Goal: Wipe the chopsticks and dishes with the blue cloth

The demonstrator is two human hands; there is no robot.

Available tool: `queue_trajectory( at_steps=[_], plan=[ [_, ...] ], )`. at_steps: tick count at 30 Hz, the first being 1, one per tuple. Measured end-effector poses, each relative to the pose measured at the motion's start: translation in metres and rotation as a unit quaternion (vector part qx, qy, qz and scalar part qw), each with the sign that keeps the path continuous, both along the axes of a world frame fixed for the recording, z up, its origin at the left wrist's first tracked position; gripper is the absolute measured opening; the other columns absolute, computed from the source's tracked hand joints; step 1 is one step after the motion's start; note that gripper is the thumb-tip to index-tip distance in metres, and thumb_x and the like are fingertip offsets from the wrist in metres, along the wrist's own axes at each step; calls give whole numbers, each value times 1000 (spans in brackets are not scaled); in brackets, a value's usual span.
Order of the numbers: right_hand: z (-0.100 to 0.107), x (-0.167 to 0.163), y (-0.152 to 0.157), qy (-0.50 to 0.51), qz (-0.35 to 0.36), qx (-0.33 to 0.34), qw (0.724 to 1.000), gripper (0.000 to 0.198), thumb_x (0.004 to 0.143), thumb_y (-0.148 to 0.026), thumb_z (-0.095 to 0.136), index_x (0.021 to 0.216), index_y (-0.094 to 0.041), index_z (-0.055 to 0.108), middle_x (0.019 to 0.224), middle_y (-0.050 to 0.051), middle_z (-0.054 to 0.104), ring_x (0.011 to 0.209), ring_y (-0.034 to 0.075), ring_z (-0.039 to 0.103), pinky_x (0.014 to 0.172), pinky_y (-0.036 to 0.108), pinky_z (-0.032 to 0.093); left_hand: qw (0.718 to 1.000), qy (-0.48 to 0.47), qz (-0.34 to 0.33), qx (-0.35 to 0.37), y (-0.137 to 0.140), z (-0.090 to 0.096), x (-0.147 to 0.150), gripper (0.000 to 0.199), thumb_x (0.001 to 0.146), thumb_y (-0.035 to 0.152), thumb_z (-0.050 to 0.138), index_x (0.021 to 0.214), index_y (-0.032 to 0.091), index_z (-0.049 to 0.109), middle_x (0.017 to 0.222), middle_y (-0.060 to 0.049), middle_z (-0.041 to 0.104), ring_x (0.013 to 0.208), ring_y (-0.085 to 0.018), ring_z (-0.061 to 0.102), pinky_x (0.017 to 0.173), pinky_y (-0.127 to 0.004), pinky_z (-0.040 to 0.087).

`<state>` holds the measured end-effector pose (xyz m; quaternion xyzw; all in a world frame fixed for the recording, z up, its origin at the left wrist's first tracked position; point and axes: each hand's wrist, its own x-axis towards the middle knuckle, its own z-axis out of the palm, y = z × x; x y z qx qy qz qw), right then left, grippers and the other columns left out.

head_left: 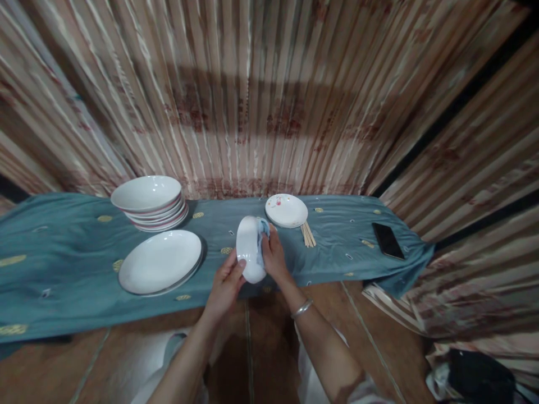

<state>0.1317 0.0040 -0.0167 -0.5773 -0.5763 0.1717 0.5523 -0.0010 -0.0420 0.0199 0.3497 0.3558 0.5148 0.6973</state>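
A white bowl, tipped on its side, is held above the front part of the cloth-covered table. My left hand grips its lower left edge, with the thumb on the outside. My right hand presses a light blue cloth at the bowl's right-hand side; its fingertips are partly hidden by the cloth and bowl. A silver bangle circles my right wrist. Just behind the bowl lies a small white plate with a floral print, and several wooden chopsticks stick out beside it.
On the left stand a stack of white bowls with reddish rims and large white plates. A black phone lies toward the right end of the teal tablecloth. Pleated curtains hang directly behind; a dark bag is at lower right.
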Motion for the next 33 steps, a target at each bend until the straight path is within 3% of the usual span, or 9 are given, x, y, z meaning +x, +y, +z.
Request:
queue_trajectory(
  at_steps=[4, 9, 19, 24, 28, 33],
  plan=[
    [-10, -1, -4, 46, 0, -38, 998, 46, 93, -39, 34, 132, -19, 44, 133, 11, 52, 125, 22, 45, 108, 43, 31, 1000, -8, 12, 1, 2, -1, 0, 58, 69, 37, 72, 124, 22, 59, 120, -10, 65, 104, -25, 62, 87, -38, 51],
    [-22, -7, -17, 105, -28, -142, 984, 50, 90, -45, 36, 131, -18, 47, 134, 12, 51, 128, 24, 43, 109, 42, 28, 998, -29, 50, -13, 5, -3, -2, 60, 68, 37, 74, 122, 20, 58, 118, -10, 66, 104, -25, 63, 87, -37, 51],
    [-30, -17, -57, 154, -4, -143, 978, 59, 88, -50, 41, 136, -16, 43, 139, 11, 48, 130, 24, 41, 111, 39, 27, 995, -35, 85, -24, 9, -4, -2, 63, 66, 37, 75, 124, 18, 57, 115, -11, 67, 105, -25, 63, 90, -37, 50],
    [-20, -17, -69, 242, 32, -195, 950, 58, 83, -57, 48, 125, -18, 56, 129, 9, 57, 126, 26, 46, 110, 40, 28, 984, 136, 73, 85, 3, -16, 7, 52, 74, 42, 64, 120, 18, 62, 120, -10, 66, 112, -28, 59, 99, -43, 43],
    [-9, -14, -76, 315, 58, -200, 926, 57, 80, -60, 52, 119, -20, 61, 123, 8, 62, 123, 25, 49, 107, 39, 32, 926, 291, 32, 237, -1, -30, 15, 38, 83, 36, 52, 112, 18, 67, 120, -8, 66, 116, -25, 57, 105, -40, 38],
    [-2, -9, -82, 362, 103, -182, 909, 54, 79, -59, 55, 118, -21, 61, 118, 6, 64, 120, 24, 51, 103, 37, 37, 861, 361, -3, 358, -1, -45, 20, 37, 88, 27, 42, 117, 19, 64, 120, -8, 66, 114, -21, 59, 102, -36, 43]
  ],
)
